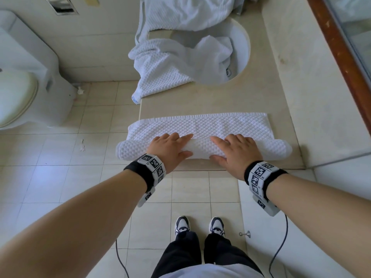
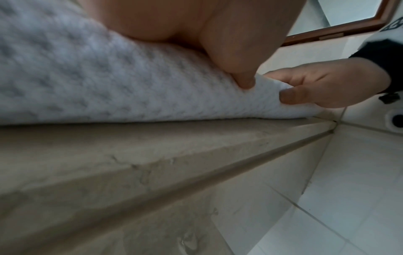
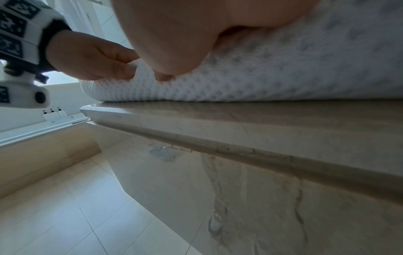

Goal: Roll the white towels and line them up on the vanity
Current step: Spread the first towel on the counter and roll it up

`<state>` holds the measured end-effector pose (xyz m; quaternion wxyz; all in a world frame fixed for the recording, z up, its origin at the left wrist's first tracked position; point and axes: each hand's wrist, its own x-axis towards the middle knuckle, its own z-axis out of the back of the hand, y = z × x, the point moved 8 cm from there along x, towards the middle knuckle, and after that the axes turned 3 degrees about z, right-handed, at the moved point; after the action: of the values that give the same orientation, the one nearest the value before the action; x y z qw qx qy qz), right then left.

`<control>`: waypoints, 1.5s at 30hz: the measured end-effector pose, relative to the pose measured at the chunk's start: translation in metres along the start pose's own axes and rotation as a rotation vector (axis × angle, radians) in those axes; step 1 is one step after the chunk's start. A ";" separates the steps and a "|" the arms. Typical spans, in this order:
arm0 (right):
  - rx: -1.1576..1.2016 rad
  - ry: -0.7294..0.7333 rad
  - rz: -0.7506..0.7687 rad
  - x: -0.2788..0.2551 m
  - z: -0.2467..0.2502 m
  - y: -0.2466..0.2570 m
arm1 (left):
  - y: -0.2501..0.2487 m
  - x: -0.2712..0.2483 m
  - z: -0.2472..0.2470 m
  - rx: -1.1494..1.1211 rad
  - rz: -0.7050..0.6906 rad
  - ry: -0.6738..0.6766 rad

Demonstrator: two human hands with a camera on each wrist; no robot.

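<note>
Towel on the desk is only partly rolled; its near roll is gripped by the left hand and right hand, while crumpled towels beyond are left unrolled

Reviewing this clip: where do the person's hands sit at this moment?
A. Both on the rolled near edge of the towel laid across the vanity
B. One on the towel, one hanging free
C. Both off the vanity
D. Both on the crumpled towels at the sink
A. The left hand and right hand both hold the rolled part of the towel on the vanity, thumbs tucked under the roll; the crumpled towels lie untouched.
</note>
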<state>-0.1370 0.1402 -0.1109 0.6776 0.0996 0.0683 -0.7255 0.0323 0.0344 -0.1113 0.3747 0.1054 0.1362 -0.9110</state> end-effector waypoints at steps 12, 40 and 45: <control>0.253 0.195 0.083 0.019 -0.003 0.007 | 0.018 0.005 -0.009 -0.115 0.076 0.188; 0.013 -0.005 0.060 0.006 0.002 0.012 | 0.018 0.009 0.000 -0.053 0.086 0.016; 0.031 0.022 0.053 0.011 0.003 0.009 | 0.006 -0.028 -0.002 0.062 0.003 -0.135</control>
<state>-0.1285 0.1279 -0.1107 0.6942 0.1200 0.0620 -0.7070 0.0561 0.0492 -0.1057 0.3809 0.0557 0.0823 -0.9193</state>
